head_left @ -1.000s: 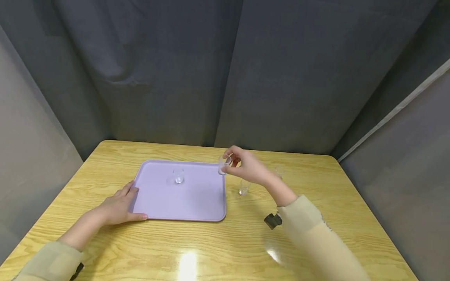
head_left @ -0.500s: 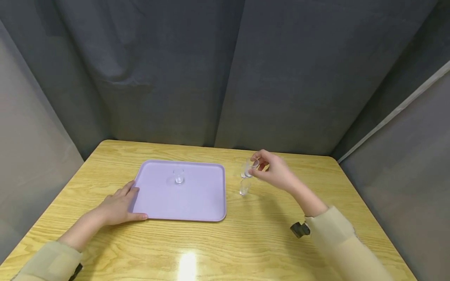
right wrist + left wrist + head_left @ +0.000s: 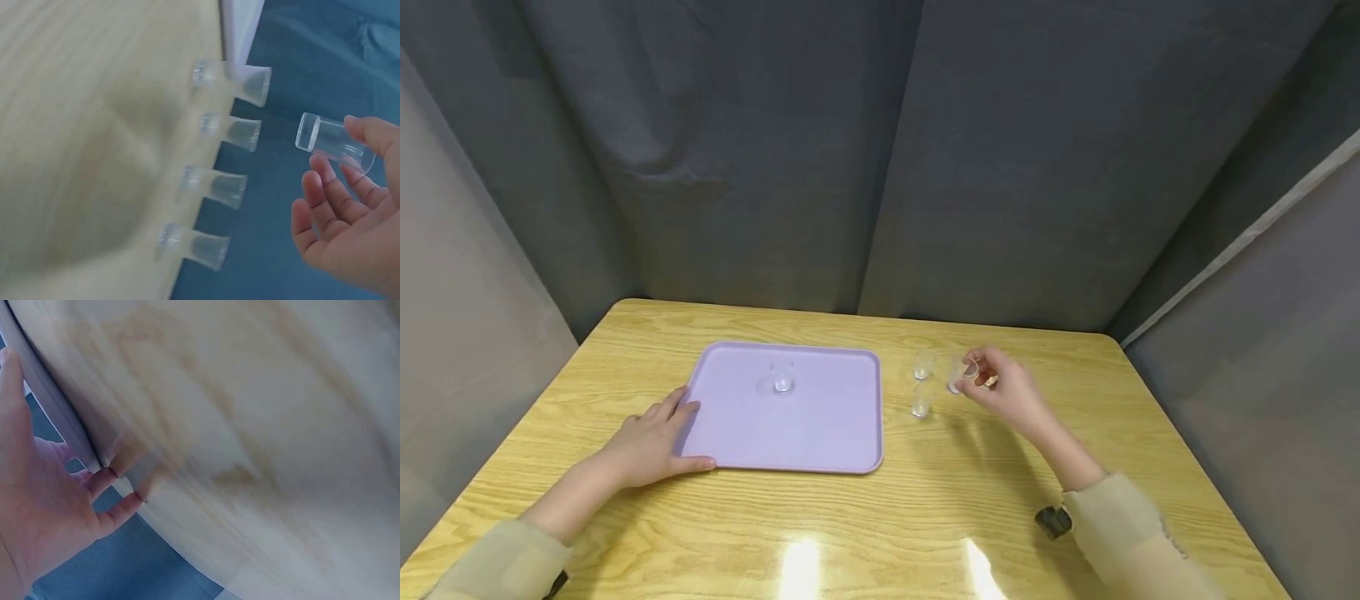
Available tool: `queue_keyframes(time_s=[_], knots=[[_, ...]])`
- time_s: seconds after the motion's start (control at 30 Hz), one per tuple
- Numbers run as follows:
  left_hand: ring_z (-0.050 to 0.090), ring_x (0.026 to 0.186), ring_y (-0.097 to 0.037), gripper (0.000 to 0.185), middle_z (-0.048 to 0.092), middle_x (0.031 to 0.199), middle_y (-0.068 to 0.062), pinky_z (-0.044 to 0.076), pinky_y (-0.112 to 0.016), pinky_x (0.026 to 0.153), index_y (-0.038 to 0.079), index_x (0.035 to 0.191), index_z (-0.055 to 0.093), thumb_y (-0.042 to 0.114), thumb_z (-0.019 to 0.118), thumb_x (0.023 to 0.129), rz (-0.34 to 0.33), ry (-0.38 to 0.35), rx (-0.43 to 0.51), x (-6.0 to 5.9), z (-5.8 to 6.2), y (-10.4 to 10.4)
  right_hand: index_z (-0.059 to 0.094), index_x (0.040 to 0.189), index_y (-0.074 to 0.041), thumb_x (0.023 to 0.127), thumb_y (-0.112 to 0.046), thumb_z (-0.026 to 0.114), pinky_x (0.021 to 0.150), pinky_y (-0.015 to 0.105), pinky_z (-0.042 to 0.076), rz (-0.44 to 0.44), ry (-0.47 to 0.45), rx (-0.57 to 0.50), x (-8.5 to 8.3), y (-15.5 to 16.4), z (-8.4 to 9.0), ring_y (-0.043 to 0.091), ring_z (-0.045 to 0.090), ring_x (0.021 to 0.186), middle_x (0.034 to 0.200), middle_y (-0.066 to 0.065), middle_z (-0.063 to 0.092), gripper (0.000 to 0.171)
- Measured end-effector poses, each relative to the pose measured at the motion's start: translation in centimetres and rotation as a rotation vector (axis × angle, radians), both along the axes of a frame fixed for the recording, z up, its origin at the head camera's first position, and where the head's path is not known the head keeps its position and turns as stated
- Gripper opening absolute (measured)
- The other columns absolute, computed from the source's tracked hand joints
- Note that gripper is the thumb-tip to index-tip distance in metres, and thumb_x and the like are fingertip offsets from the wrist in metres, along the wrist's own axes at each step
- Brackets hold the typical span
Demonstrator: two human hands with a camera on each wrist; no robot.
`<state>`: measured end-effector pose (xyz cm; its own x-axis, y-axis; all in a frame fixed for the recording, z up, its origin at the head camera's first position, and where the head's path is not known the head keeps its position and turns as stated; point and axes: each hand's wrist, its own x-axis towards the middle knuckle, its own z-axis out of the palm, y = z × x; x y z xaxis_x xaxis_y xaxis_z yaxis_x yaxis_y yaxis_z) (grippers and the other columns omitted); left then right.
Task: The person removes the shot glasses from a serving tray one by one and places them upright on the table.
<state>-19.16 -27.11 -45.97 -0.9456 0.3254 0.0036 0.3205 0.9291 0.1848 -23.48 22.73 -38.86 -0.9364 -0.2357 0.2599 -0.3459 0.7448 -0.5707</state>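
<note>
Right hand (image 3: 1003, 390) pinches a small glass (image 3: 334, 142) above the counter (image 3: 925, 500), beside standing glasses (image 3: 228, 134); left hand (image 3: 651, 442) rests flat on the tray (image 3: 790, 433).

A wooden table (image 3: 865, 533) with pale yellow grain and rounded corners fills the lower view; dark grey cloth (image 3: 880, 158) hangs in folds behind it; plain grey panels (image 3: 1285, 350) close both sides; two bright glares of overhead light (image 3: 801, 571) lie on the near tabletop.
</note>
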Motion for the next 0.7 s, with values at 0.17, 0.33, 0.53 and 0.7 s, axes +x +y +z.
queue_keyframes(time_s=[0.17,0.33,0.53,0.7], knots=[[0.035,0.128,-0.049,0.106,0.024,0.149,-0.030,0.035,-0.069,0.085,-0.003,0.140,0.040,0.079,0.052,0.073,0.002,0.000,-0.009,0.0,-0.1,-0.1,0.059,0.111,-0.005,0.083,-0.021,0.073,0.058,0.026,0.046,-0.026,-0.023,-0.008,-0.3,0.9,-2.2,0.018,0.058,0.078,0.089,0.007,0.065,0.035],[0.035,0.128,-0.049,0.106,0.024,0.149,-0.030,0.036,-0.068,0.085,-0.003,0.140,0.040,0.079,0.052,0.074,0.003,0.001,-0.010,0.1,-0.2,-0.1,0.059,0.112,-0.005,0.082,-0.020,0.073,0.058,0.024,0.045,-0.032,-0.050,-0.003,-0.6,1.6,-4.2,0.017,0.057,0.078,0.089,0.007,0.063,0.036],[0.035,0.128,-0.049,0.106,0.023,0.149,-0.030,0.035,-0.069,0.086,-0.003,0.140,0.039,0.079,0.051,0.073,0.003,-0.006,-0.008,0.1,-0.2,0.0,0.059,0.109,-0.002,0.082,-0.015,0.073,0.058,0.024,0.044,-0.041,-0.065,-0.007,-0.7,2.0,-5.6,0.017,0.056,0.075,0.087,0.007,0.063,0.033],[0.035,0.129,-0.048,0.106,0.023,0.149,-0.030,0.035,-0.069,0.086,-0.003,0.140,0.039,0.079,0.052,0.074,0.003,-0.009,-0.010,0.0,-0.3,0.0,0.059,0.110,-0.002,0.083,-0.016,0.073,0.062,0.025,0.046,-0.036,-0.110,0.022,-0.8,2.3,-6.5,0.016,0.056,0.075,0.091,0.007,0.066,0.034]])
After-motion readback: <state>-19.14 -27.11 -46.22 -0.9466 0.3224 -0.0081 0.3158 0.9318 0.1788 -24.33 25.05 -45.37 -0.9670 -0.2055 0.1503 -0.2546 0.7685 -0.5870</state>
